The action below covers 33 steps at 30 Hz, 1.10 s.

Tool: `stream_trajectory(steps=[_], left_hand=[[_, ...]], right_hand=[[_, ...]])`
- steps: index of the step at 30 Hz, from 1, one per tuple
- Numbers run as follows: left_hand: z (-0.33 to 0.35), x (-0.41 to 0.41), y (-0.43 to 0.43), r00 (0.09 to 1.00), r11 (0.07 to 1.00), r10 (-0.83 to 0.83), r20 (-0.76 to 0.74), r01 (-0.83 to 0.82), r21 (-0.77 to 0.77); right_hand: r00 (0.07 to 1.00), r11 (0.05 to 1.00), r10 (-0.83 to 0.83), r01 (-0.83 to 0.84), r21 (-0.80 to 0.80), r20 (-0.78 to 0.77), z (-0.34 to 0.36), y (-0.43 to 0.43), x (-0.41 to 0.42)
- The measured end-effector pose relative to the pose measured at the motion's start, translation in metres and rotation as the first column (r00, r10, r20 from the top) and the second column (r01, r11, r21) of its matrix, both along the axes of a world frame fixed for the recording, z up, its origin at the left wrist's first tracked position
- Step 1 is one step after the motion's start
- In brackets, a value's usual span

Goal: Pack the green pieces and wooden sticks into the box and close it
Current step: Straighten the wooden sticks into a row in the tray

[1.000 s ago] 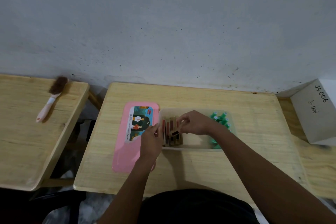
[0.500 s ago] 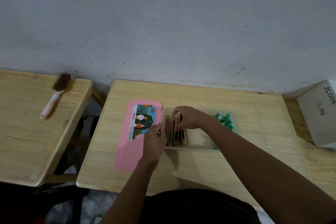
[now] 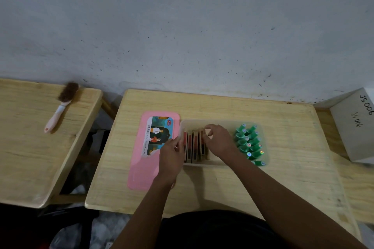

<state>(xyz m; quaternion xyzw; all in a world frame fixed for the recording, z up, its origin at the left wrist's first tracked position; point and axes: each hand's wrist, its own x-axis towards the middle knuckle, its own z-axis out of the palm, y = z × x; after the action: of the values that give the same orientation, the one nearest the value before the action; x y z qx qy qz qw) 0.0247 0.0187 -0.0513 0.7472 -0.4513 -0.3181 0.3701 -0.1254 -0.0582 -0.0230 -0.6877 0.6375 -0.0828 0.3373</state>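
Note:
A translucent box sits open on the middle table. Several wooden sticks with red and dark faces stand in a row in its left half. Several green pieces are bunched in its right half. My left hand grips the box's left wall, thumb at the rim. My right hand is inside the box over the sticks, its fingertips pinched on the far end of the rightmost stick. The pink lid, with a picture label, lies flat just left of the box.
The box and lid rest on a wooden table against a grey wall. A pink-handled brush lies on a second table at the left. A white carton marked JS006 stands at the right edge.
My right hand lowered the stick it held above the box into the row and slid to the sticks' far end. My left hand stayed at the box's left wall.

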Motion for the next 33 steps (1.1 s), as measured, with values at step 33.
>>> stream_trajectory(steps=[33], left_hand=[[0.006,-0.002,0.001,1.000,1.000,0.007,0.009,-0.007,0.020]], right_hand=[[0.963,0.925,-0.244,0.195,0.325,0.117,-0.017,0.012,-0.008]])
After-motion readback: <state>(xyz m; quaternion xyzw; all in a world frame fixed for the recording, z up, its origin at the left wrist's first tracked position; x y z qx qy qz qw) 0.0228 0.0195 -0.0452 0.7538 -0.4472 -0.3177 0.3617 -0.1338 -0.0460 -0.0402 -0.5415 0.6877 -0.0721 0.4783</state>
